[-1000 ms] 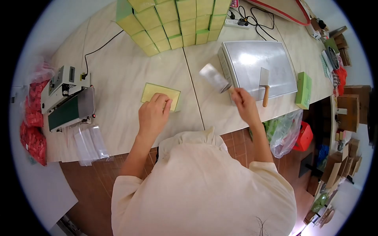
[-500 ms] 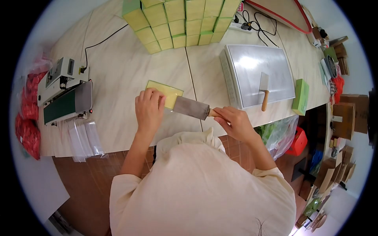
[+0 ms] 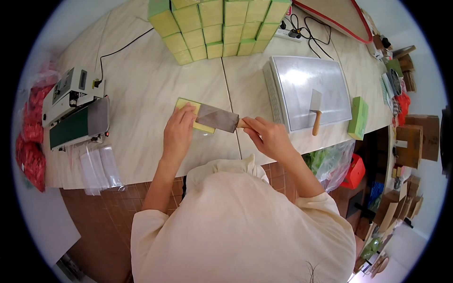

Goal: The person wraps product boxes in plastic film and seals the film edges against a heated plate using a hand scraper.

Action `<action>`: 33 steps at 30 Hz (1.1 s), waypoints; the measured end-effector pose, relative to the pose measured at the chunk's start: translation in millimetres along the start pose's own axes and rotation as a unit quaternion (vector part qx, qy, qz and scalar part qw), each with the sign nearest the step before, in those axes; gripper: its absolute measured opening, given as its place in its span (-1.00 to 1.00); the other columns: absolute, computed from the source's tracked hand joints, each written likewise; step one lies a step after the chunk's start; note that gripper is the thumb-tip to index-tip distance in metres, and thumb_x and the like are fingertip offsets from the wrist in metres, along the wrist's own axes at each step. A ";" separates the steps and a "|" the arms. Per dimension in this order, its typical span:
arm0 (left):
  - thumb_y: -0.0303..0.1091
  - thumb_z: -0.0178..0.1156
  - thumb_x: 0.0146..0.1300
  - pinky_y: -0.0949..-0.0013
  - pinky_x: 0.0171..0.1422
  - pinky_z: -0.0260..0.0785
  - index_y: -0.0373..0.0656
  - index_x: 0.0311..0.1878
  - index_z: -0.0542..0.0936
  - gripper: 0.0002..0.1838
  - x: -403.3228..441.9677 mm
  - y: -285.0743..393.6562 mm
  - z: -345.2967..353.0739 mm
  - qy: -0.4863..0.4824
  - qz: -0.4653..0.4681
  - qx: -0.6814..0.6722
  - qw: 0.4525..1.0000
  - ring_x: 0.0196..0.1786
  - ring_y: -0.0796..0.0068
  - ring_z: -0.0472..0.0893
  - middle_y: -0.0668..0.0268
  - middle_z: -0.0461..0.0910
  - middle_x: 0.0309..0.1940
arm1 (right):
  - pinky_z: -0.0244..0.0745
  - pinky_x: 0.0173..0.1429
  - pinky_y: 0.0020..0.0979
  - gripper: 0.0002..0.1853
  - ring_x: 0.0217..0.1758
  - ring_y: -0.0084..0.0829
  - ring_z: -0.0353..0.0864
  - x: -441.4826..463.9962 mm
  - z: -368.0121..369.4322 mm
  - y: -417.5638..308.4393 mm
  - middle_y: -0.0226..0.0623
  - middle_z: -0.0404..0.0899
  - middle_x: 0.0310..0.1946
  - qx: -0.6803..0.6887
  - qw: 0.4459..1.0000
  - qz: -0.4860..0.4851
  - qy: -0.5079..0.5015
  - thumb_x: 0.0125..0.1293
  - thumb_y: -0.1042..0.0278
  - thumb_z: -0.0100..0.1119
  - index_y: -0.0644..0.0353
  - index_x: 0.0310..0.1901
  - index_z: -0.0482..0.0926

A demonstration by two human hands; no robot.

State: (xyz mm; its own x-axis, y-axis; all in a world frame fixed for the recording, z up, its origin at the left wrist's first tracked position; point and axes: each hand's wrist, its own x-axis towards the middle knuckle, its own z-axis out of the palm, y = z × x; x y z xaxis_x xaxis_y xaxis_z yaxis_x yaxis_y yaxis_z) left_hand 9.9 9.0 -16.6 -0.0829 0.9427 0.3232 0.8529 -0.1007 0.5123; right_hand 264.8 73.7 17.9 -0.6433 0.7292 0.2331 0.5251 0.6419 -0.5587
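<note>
My right hand (image 3: pixel 267 135) is closed round the wooden handle of a cleaver (image 3: pixel 217 118) with a broad, dull grey blade. The blade lies flat across a thin pale-yellow box (image 3: pixel 205 128) with green edges, hiding much of its right part. At the box's left end, my left hand (image 3: pixel 180 126) grips it, fingers over the top beside the blade's tip. The box rests on the marbled table (image 3: pixel 141 108).
Stacked yellow-green boxes (image 3: pixel 212 33) stand at the back. A metal-topped hot plate (image 3: pixel 288 89) carries a wooden-handled scraper (image 3: pixel 317 118); a green box (image 3: pixel 359 118) sits beside it. A sealing machine (image 3: pixel 78 113) and clear bags (image 3: pixel 100 166) are on the left.
The cleaver has slid left over the box, its blade now covering more of the top. My right hand has moved left with it; my left hand stays at the box's left end.
</note>
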 end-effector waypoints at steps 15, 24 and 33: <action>-0.54 0.20 0.26 0.19 0.16 0.49 -0.26 -0.21 0.57 -0.93 -3.9 -3.6 3.4 0.040 -0.002 -0.021 0.999 0.09 0.14 0.60 0.25 0.62 0.01 | 0.50 -0.39 -0.31 -0.80 -0.44 -0.17 0.61 -12.8 -40.1 0.9 -0.21 0.65 -0.35 0.030 0.998 0.047 -0.033 0.27 0.32 0.29 0.17 -0.10 0.64; -0.55 0.20 0.23 0.17 0.17 0.46 -0.22 -0.20 0.59 -0.91 -7.1 -6.2 -4.3 0.022 0.000 -0.038 0.999 0.06 0.15 0.60 0.25 0.63 -0.08 | 0.54 -0.35 -0.37 -0.74 -0.44 -0.24 0.63 -6.9 -3.4 6.4 -0.10 0.67 -0.29 0.093 0.984 0.141 0.061 0.32 0.35 0.27 0.30 -0.03 0.63; -0.74 0.03 0.14 0.21 0.27 0.39 -0.16 0.07 0.56 -0.56 -27.7 -30.8 -27.5 0.013 -0.111 -0.148 0.983 0.15 0.15 0.55 0.18 0.58 0.07 | 0.36 -0.50 -0.30 -0.79 -0.56 -0.26 0.51 10.1 25.6 -13.0 -0.31 0.54 -0.50 0.006 0.999 0.021 0.044 0.30 0.38 0.26 0.14 -0.04 0.62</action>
State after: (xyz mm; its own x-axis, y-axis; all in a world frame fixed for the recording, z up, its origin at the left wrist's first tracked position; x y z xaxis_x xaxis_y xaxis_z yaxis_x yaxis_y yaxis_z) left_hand -28.2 -22.8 -19.5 -0.2668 0.9436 0.1960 0.6252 0.0146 0.7803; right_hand 237.2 66.7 7.1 -0.5684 0.7743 0.2782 0.5435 0.6072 -0.5796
